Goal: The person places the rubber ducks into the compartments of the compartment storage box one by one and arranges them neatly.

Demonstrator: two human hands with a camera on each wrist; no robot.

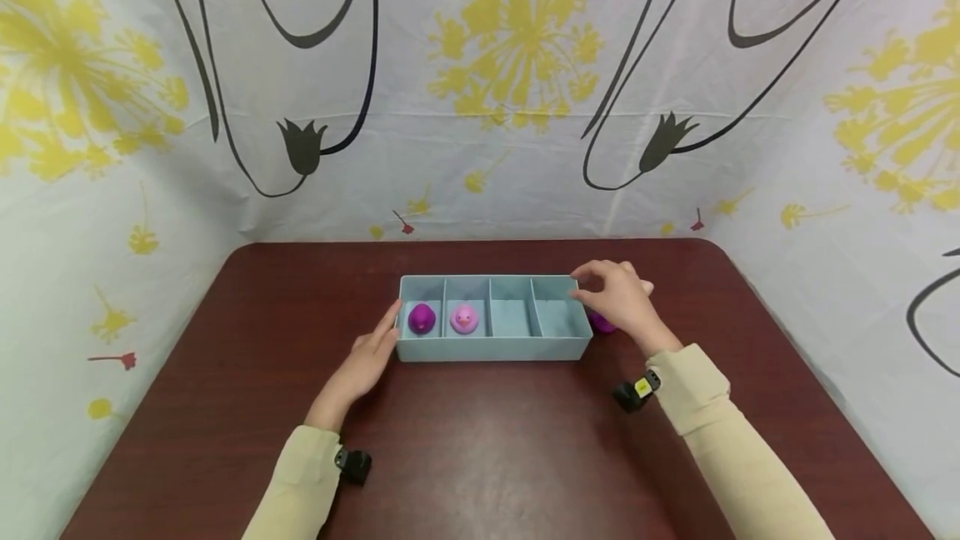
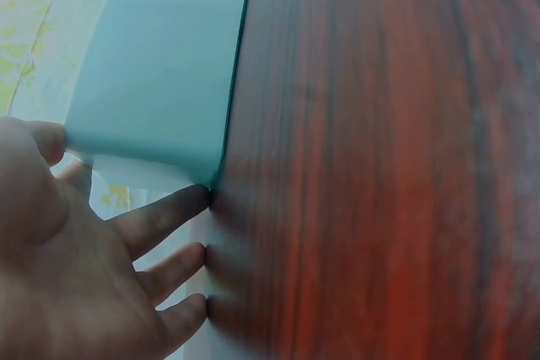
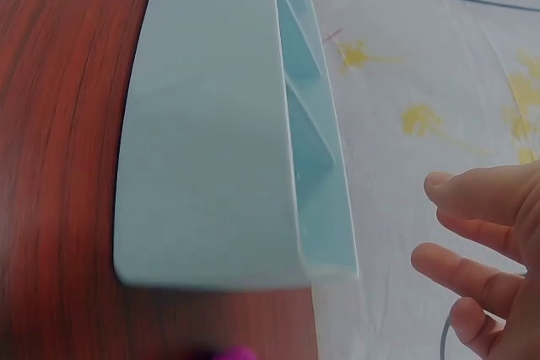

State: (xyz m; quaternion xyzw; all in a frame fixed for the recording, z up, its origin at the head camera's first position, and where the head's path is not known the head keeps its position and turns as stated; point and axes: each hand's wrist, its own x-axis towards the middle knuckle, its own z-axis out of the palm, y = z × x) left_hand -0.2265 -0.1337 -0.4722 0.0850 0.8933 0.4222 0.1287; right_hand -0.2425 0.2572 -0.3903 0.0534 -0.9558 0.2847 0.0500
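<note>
A light blue divided box (image 1: 491, 348) sits on the table. Its leftmost compartment holds a purple rounded toy (image 1: 422, 319), and the compartment beside it holds a pink rubber duck (image 1: 464, 319). The two compartments on the right have nothing in them. My left hand (image 1: 369, 363) touches the box's left end with extended fingers (image 2: 160, 217). Above the box's right end, my right hand (image 1: 621, 300) has its thumb and fingers bent apart with nothing between them. Partly hidden below it, a purple object (image 1: 602, 322) lies just right of the box.
The dark red-brown table (image 1: 480, 440) has rounded far corners. A white cloth (image 1: 480, 173) with yellow and grey flower prints hangs behind it and at both sides. Small black cameras are on the left wrist (image 1: 353, 465) and right wrist (image 1: 636, 390).
</note>
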